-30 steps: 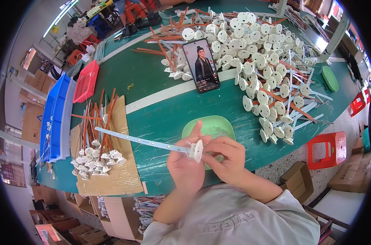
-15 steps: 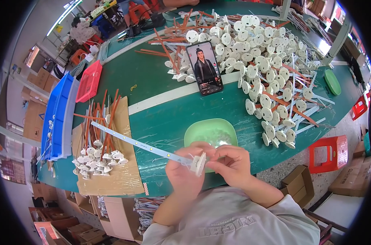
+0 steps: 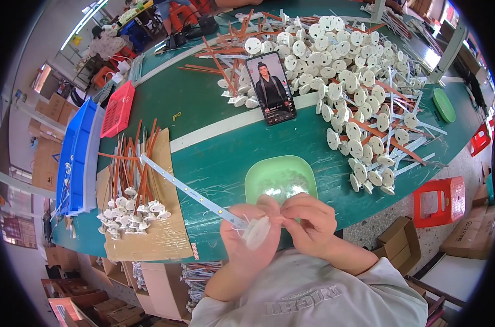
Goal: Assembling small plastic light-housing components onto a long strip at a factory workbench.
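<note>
A pale LED strip (image 3: pixel 197 195) with small yellow chips slants up to the left from my left hand (image 3: pixel 246 253). At its lower end is a white round plastic base (image 3: pixel 256 233), somewhat blurred, which my left hand holds in closed fingers. My right hand (image 3: pixel 312 220) pinches at the left fingertips, beside the base. Whatever lies between its finger and thumb is too small or hidden to make out. Just beyond both hands sits a light green bowl (image 3: pixel 251 173) with small clear pieces in it.
A large pile of white round bases with strips (image 3: pixel 362 98) covers the back right. A phone (image 3: pixel 272 90) leans there. At left, more assemblies (image 3: pixel 130 212) lie on cardboard (image 3: pixel 174 231), near a blue bin (image 3: pixel 76 158) and red basket (image 3: pixel 118 109). A red stool (image 3: pixel 438 201) stands right.
The base in my left hand has turned and dropped slightly, showing its round face more. The strip's far end has swung to the right. My right fingers still pinch beside it.
</note>
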`<act>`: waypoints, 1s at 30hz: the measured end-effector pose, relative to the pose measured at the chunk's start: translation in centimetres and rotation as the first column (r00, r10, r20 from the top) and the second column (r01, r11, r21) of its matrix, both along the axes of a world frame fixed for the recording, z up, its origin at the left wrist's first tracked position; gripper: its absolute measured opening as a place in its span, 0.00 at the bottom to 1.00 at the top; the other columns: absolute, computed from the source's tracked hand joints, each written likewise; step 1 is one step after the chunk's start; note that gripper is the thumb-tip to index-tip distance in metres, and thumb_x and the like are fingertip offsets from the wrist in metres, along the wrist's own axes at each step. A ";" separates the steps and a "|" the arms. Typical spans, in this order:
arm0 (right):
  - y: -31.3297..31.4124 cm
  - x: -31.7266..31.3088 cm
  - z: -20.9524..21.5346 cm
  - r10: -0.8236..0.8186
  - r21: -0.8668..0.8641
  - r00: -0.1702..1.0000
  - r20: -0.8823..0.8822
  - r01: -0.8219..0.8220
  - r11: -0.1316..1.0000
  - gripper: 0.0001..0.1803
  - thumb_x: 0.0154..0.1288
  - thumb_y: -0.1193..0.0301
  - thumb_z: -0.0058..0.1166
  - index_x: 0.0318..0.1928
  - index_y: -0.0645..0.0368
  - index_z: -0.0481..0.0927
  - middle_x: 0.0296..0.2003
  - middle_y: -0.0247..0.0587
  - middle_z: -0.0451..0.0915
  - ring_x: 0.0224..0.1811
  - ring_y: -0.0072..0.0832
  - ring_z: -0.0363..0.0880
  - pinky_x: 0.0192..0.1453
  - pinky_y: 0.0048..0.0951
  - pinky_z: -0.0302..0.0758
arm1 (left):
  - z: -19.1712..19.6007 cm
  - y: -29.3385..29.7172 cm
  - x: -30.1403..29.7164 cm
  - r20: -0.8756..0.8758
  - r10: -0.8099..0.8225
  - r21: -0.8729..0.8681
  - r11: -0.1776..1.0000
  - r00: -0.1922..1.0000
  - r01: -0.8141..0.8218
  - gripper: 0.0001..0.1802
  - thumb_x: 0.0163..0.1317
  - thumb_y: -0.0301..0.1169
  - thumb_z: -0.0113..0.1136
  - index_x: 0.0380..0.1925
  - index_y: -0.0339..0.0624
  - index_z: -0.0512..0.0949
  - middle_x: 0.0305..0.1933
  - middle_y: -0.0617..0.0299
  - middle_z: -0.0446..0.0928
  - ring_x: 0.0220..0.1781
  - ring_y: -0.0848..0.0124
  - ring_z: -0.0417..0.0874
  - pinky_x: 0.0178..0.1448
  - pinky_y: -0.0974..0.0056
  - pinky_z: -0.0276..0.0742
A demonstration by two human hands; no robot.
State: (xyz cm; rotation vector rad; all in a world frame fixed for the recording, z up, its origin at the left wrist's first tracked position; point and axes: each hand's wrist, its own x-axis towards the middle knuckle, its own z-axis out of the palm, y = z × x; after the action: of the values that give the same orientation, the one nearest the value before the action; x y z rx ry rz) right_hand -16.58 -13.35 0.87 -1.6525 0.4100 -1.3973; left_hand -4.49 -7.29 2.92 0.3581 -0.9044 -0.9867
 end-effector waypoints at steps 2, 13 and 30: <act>0.1 0.2 0.0 -0.068 -0.129 0.998 0.007 0.068 0.989 0.12 0.52 0.87 0.66 0.38 0.66 0.83 0.35 0.45 0.83 0.32 0.35 0.82 0.34 0.30 0.78 | -0.1 0.2 0.0 0.015 0.005 0.002 1.000 1.000 -0.005 0.33 0.67 0.61 0.56 0.60 0.48 0.69 0.54 0.60 0.80 0.46 0.69 0.63 0.48 0.67 0.62; 0.1 -0.2 0.3 -0.094 -0.198 0.996 -0.005 0.091 0.976 0.12 0.50 0.87 0.65 0.37 0.66 0.83 0.32 0.45 0.82 0.30 0.35 0.81 0.32 0.29 0.77 | 0.1 0.5 -0.2 0.049 0.002 -0.020 1.000 0.999 -0.001 0.34 0.68 0.58 0.58 0.63 0.47 0.67 0.58 0.56 0.78 0.56 0.64 0.68 0.56 0.64 0.65; 0.2 -0.6 2.2 -0.059 -0.295 0.998 -0.011 0.053 0.954 0.10 0.52 0.85 0.64 0.36 0.65 0.83 0.30 0.45 0.85 0.27 0.35 0.85 0.31 0.28 0.81 | -1.3 2.3 -1.2 -0.186 0.068 0.217 0.976 0.980 -0.026 0.22 0.69 0.20 0.57 0.63 0.39 0.72 0.62 0.44 0.77 0.67 0.47 0.76 0.69 0.43 0.74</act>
State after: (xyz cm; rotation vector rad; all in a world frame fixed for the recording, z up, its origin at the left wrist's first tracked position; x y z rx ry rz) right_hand -17.18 -13.18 3.09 -1.9086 0.2704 -1.5433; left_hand -5.69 -5.04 1.63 0.4546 -0.6132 -1.0583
